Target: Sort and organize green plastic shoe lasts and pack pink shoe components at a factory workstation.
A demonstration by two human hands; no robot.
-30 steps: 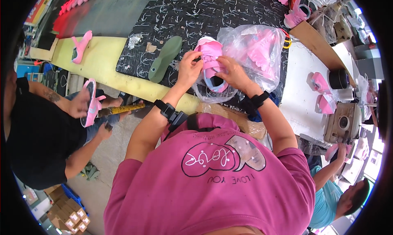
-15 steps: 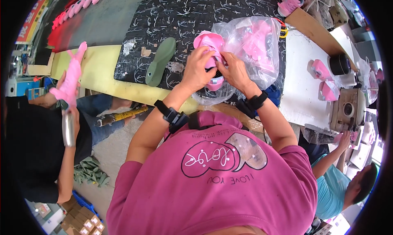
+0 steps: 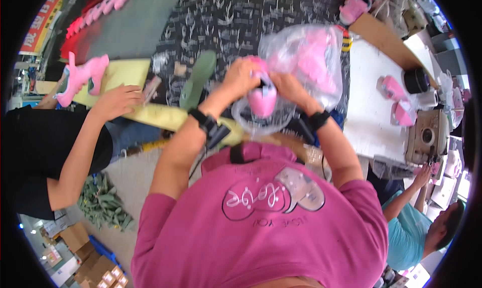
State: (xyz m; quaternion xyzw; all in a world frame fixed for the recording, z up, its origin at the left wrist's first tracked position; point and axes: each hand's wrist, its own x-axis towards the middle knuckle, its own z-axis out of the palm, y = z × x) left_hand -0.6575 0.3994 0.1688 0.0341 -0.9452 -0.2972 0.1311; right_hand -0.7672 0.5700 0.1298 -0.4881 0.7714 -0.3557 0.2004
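Observation:
A pink shoe upper (image 3: 262, 103) is held above the table's near edge, its rounded pink end toward me and its dark opening between my hands. My left hand (image 3: 241, 78) is closed on its far left side, fingers curled over the edge. On the opposite side my right hand (image 3: 288, 87) grips it, its fingertips partly hidden and a little blurred. Under the upper shows a clear plastic rim (image 3: 245, 125). To the right of my hands lies a clear plastic bag (image 3: 281, 44) with pink uppers (image 3: 317, 62) inside.
Left of my hands lies a green shoe sole (image 3: 200, 74) on the black patterned table cover (image 3: 211, 17). At the left, a co-worker holds a pink upper (image 3: 80, 79) and reaches over the yellow board (image 3: 128, 72). On the white surface at right are more pink pieces (image 3: 403, 112).
The shoe upper has turned and its rounded end hangs nearer me. My left hand has shifted slightly. The co-worker at left has moved the pink upper and reached onto the yellow board.

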